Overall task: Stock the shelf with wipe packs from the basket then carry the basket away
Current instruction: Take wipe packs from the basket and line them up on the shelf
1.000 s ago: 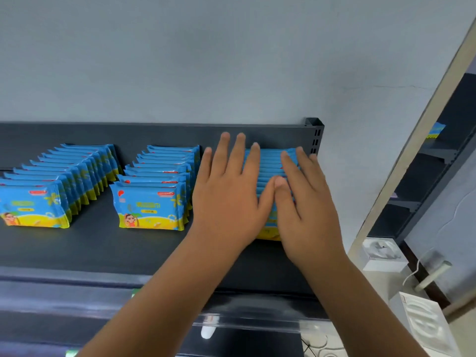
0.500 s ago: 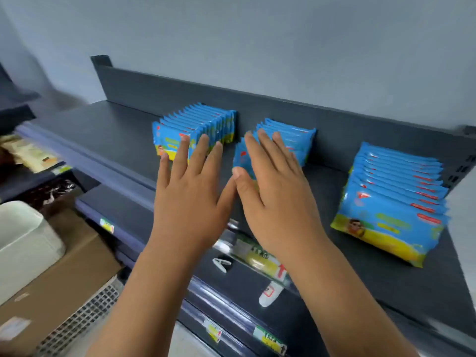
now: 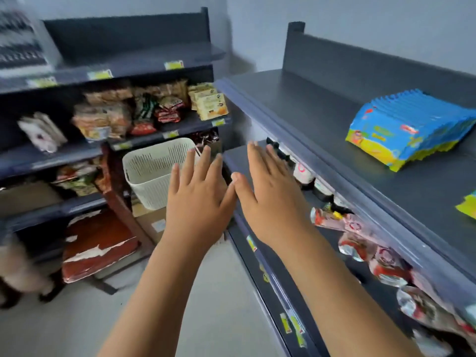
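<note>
Blue-and-yellow wipe packs (image 3: 409,130) are standing in a row on the dark grey metal shelf (image 3: 322,104), so stocking is appearing largely done. The cream perforated plastic basket (image 3: 154,171) is sitting lower down on a brown cardboard box (image 3: 152,222), not yet carried off. The left hand (image 3: 198,202) and right hand (image 3: 270,199) are hovering flat, fingers (image 3: 253,161) released, holding nothing. The basket's bottom is lying out of sight, and a further pack is running off the right edge.

A shop: dark shelves (image 3: 322,104) with price tags (image 3: 173,64) and packaged snacks (image 3: 208,103).
</note>
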The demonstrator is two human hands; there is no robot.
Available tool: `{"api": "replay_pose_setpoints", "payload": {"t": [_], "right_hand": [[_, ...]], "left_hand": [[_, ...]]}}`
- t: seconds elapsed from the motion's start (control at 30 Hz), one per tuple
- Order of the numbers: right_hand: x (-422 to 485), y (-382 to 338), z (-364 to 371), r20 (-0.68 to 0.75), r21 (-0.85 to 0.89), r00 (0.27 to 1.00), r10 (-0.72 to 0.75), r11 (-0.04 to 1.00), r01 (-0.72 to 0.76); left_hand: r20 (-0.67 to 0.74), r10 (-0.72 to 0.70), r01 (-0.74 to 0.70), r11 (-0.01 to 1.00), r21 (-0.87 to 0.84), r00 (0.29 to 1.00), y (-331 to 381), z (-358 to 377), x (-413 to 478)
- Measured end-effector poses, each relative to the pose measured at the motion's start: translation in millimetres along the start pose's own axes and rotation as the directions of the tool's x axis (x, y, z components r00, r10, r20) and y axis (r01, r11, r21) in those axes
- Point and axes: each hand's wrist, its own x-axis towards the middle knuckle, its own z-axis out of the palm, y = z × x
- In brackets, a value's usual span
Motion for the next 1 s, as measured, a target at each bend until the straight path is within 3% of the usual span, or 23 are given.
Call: {"api": "replay_pose_setpoints", "payload": {"t": [0.5,0.83,1.0], "right_hand": [[158,-58,177,0.259,0.113,0.963,-0.075,0.993,0.046],[346,-41,289,0.378,0.196,0.919,-0.110,0.980,0.037],[434,-32,327,0.410,0.173,0.907,-0.094,0.985,0.024]], "left_hand": [[0.026,-0.264,0.263,0.964,0.032,0.964,-188,50,86],[0.067,-0.356,0.352,0.934,0.065,0.932,-288,115,257],[0.087,-0.399,0.403,0.914,-0.037,0.913,-331,141,336]]}}
